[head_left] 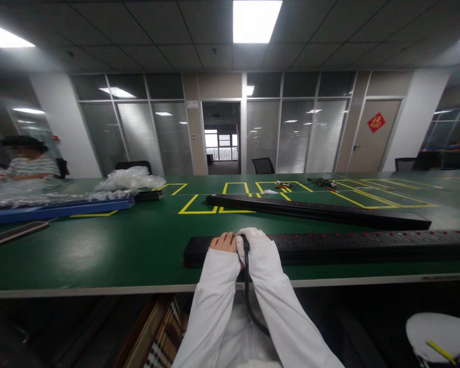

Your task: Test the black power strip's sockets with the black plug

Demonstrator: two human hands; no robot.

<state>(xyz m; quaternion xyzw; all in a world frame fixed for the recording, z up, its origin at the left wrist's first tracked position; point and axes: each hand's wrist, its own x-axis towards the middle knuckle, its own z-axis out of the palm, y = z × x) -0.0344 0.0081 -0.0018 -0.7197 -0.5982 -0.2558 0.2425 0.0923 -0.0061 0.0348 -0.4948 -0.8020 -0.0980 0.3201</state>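
A long black power strip (352, 247) with a row of small red dots lies along the front of the green table. My left hand (225, 242), bare, is closed with curled fingers over the strip's left part; what it grips is hidden. Pressed against it, my right hand (252, 238) wears a white glove and is closed around the end of a black power cable (247, 278). The cable hangs down between my sleeves past the table edge. Whether its end touches the strip is hidden by my hands.
Behind lies a second black power strip (314, 210), set at a slant. Blue rails (61, 211), clear plastic wrap (132, 179) and a flat pink-edged bar (15, 234) occupy the left. Small cables (322, 183) lie farther back. A person (32, 161) sits at far left.
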